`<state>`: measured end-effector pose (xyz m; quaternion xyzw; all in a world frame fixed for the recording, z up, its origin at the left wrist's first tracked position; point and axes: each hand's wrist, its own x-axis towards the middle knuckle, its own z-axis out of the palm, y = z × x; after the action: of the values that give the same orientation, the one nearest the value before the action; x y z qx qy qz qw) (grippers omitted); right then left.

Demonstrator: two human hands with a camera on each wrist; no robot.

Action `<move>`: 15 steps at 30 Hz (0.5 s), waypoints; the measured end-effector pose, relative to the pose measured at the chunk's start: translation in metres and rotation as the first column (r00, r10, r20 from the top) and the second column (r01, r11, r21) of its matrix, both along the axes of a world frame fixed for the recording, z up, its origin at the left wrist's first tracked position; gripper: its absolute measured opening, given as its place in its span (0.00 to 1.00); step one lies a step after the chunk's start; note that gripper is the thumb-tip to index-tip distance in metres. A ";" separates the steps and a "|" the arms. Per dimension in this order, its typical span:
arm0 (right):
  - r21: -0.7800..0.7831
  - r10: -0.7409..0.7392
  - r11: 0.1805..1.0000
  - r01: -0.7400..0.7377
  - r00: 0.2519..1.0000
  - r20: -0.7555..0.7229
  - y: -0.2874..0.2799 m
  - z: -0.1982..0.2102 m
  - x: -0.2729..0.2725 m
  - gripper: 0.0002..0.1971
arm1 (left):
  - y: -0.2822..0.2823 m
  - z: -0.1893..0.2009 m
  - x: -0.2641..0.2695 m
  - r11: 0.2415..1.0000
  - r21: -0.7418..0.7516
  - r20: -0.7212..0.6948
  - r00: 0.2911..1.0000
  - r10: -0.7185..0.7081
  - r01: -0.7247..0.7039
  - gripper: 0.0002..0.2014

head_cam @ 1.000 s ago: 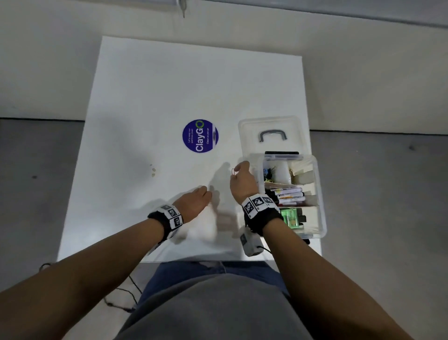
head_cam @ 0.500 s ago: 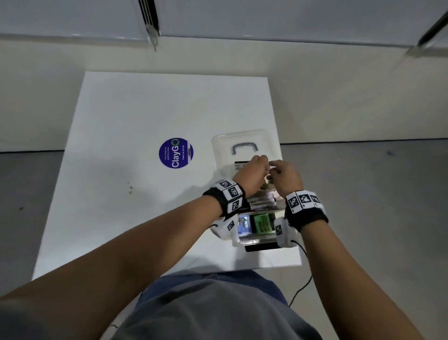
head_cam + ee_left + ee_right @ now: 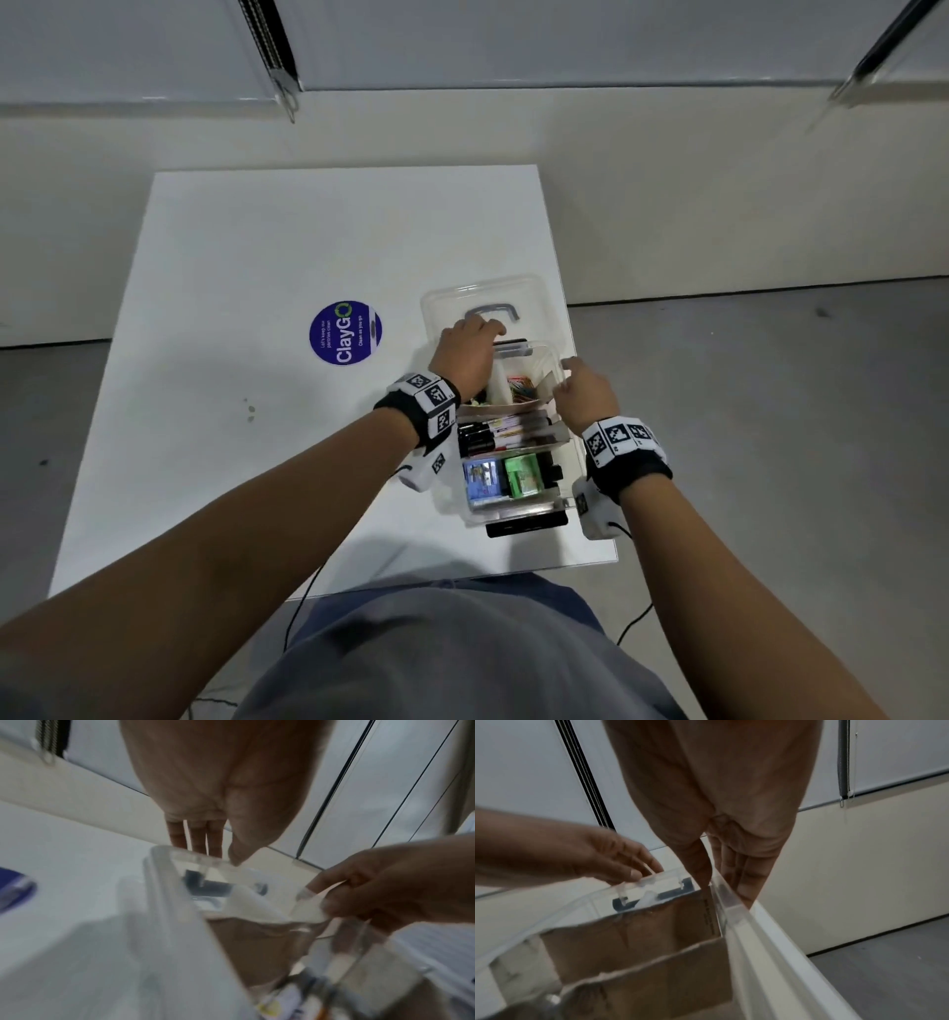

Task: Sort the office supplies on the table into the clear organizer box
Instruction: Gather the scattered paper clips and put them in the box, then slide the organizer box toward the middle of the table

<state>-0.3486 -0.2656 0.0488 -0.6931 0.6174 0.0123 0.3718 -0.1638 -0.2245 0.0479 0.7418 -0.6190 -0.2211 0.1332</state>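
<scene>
The left hand [image 3: 464, 354] covers the box's [image 3: 577, 452] far left corner, and its wristband hides the marker [image 3: 506, 437] caps. Small print on the blue sticker [image 3: 345, 333] is too small to read. In the left wrist view the box's near contents are blurred.

Blue round sticker [image 3: 345, 333] on white table [image 3: 257, 257].

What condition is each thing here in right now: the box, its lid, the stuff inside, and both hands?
Clear box: open, on the table near its right edge.
Lid: folded back flat behind the box.
Markers: lying in the middle compartment.
Paper clips: piled in a far compartment.
Left hand: fingers on the box's far rim.
Right hand: fingers on the box's right rim.
</scene>
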 end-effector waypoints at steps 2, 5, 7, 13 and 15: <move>0.026 0.043 0.999 -0.044 0.998 0.036 -0.002 -0.004 0.009 0.20 | 0.005 -0.004 0.019 0.998 0.057 0.104 0.994 -0.034 0.029 0.18; 0.097 0.125 0.986 -0.135 0.987 0.105 0.000 -0.006 0.024 0.14 | 0.020 -0.008 0.045 0.993 0.102 0.106 0.992 -0.070 0.060 0.17; 0.143 0.102 0.981 -0.133 0.973 0.209 -0.003 -0.004 0.036 0.10 | 0.031 -0.005 0.063 0.992 0.116 0.121 0.991 -0.059 0.045 0.17; -0.057 0.433 0.889 -0.454 0.876 -0.212 -0.029 -0.032 0.066 0.15 | 0.056 0.001 0.090 0.992 0.100 0.091 0.993 0.073 -0.082 0.14; -0.049 0.524 0.822 -0.568 0.787 -0.325 -0.032 -0.044 0.067 0.20 | 0.062 0.002 0.093 0.987 0.104 0.092 0.990 0.109 -0.119 0.15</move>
<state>-0.2813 -0.2971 0.0052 -0.8571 0.4380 0.1789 0.2038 -0.0712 -0.1625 0.0501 0.7910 -0.5676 -0.2145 0.0780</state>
